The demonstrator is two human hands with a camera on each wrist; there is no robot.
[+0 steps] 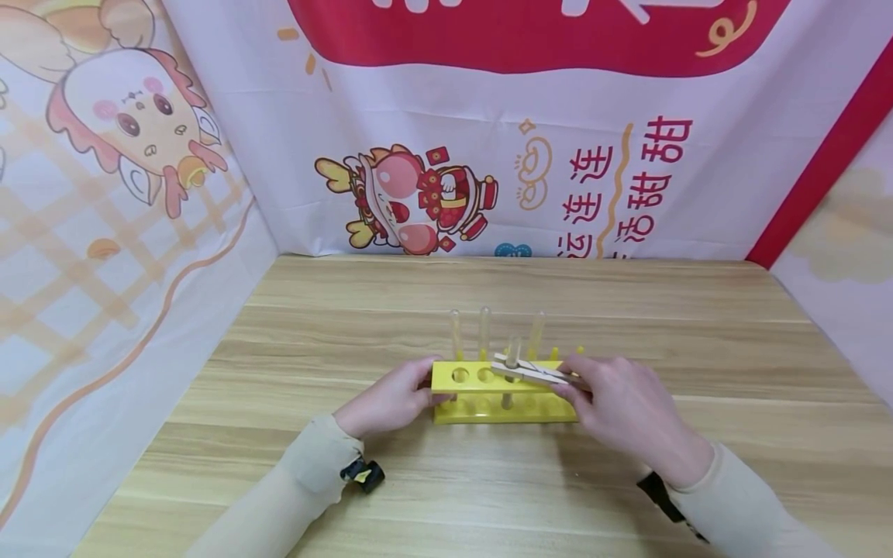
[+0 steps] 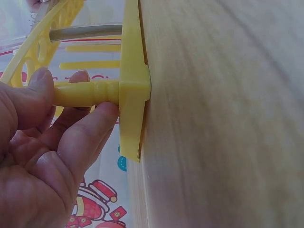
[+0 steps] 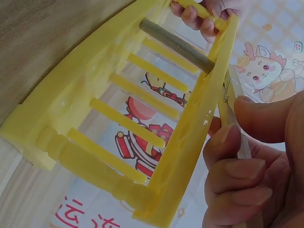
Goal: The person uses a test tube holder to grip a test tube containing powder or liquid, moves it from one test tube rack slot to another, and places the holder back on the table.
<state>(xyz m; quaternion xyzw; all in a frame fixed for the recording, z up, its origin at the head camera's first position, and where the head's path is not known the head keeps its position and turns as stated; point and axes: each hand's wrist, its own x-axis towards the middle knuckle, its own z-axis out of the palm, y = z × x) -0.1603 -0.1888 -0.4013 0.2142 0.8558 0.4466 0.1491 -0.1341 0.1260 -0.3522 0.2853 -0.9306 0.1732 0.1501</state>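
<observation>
Seen from the head, a yellow rack (image 1: 443,380) stands on the table (image 1: 488,496), holding a test tube (image 1: 514,353) with a wooden clamp (image 1: 543,376) at its upper part. By the left wrist, the left hand (image 2: 42,166) has its grip curled round the rack's end post (image 2: 88,94). By the right, the right hand's (image 3: 270,173) grip pinches the clamp firmly.

This looks like a small improvised work booth — a wood-grain table (image 1: 488,496) walled in by printed cloths. The back cloth (image 1: 279,108) carries a red panel (image 1: 509,46), Chinese characters (image 1: 593,164) and a festive cartoon figure (image 1: 401,198); the left cloth (image 1: 42,256) shows a cartoon animal (image 1: 143,124), and a right cloth (image 1: 858,310) hangs opposite. A yellow test-tube rack (image 1: 481,388) and clear test tubes (image 1: 484,329) add a classroom-lab touch — the room beyond is hidden.
</observation>
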